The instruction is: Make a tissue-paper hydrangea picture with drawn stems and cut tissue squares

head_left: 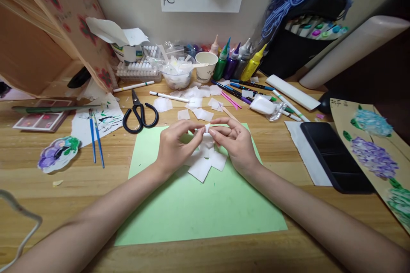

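Note:
Over the green sheet (205, 213), my left hand (176, 143) and my right hand (235, 143) meet at their fingertips. Between them they pinch a small piece of white paper (207, 128), partly covered by the fingers. Both thumbs and forefingers press on it from either side. Just below lie several white paper squares (200, 169), overlapping on the green sheet. More loose white squares (202, 114) are scattered on the wooden table past the sheet's far edge.
Black-handled scissors (140, 115) lie left of the sheet, near two blue brushes (97, 138) and a painted palette (60, 153). Behind stand a clear bowl (177, 74), a paper cup (206, 66) and paint bottles (230, 63). A black case (333, 153) sits at the right.

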A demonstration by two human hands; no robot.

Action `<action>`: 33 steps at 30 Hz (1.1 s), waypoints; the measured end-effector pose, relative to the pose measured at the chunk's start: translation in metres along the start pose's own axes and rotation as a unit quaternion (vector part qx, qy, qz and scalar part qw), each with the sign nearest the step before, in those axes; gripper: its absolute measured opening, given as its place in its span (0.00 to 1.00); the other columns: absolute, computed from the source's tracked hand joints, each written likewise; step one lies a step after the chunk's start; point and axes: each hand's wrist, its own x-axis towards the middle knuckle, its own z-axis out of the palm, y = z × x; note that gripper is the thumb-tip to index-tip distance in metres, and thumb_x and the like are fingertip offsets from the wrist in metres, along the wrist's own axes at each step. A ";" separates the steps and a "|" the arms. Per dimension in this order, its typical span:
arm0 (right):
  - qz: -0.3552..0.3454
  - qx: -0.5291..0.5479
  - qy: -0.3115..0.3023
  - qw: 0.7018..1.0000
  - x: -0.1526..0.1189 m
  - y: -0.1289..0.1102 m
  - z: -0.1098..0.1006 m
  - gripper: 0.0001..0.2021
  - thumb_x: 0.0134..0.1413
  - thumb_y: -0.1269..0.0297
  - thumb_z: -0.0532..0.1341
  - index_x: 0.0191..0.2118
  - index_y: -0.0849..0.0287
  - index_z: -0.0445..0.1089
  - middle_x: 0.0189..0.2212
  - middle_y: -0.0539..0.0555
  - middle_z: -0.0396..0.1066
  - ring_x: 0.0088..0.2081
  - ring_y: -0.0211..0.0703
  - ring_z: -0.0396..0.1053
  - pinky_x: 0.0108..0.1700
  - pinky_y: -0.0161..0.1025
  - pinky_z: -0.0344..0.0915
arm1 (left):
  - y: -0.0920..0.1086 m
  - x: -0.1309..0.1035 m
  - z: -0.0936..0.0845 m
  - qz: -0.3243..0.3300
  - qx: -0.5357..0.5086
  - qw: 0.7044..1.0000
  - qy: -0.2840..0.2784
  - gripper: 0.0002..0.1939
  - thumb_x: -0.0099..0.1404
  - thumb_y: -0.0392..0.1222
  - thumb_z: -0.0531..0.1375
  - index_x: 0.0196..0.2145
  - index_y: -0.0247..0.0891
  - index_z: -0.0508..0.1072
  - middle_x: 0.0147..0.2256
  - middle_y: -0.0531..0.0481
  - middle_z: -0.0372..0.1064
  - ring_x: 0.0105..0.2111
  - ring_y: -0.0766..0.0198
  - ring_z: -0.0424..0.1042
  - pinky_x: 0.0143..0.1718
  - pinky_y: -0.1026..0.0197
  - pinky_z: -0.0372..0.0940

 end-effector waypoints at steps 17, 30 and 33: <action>-0.098 -0.133 0.045 0.985 0.000 -0.002 0.000 0.09 0.44 0.62 0.67 0.34 0.56 0.74 0.32 0.51 0.71 0.32 0.38 0.67 0.32 0.35 0.64 | 0.000 0.002 0.000 -0.016 0.004 0.999 -0.041 0.05 0.61 0.36 0.57 0.28 0.36 0.71 0.25 0.51 0.69 0.26 0.68 0.65 0.29 0.64 0.60; -0.090 -0.133 0.006 0.987 -0.003 -0.002 0.002 0.04 0.49 0.64 0.64 0.31 0.58 0.74 0.32 0.52 0.74 0.36 0.41 0.71 0.36 0.37 0.67 | 0.002 0.002 -0.001 -0.022 0.007 0.999 -0.029 0.01 0.58 0.37 0.60 0.29 0.37 0.70 0.28 0.51 0.70 0.28 0.66 0.65 0.31 0.62 0.61; -0.081 -0.127 0.007 0.989 -0.003 -0.002 0.002 0.04 0.48 0.63 0.64 0.30 0.57 0.75 0.32 0.52 0.75 0.36 0.42 0.72 0.36 0.38 0.68 | 0.001 0.002 -0.001 -0.020 0.002 0.999 -0.025 0.01 0.58 0.36 0.60 0.29 0.37 0.70 0.27 0.51 0.70 0.28 0.67 0.65 0.31 0.62 0.61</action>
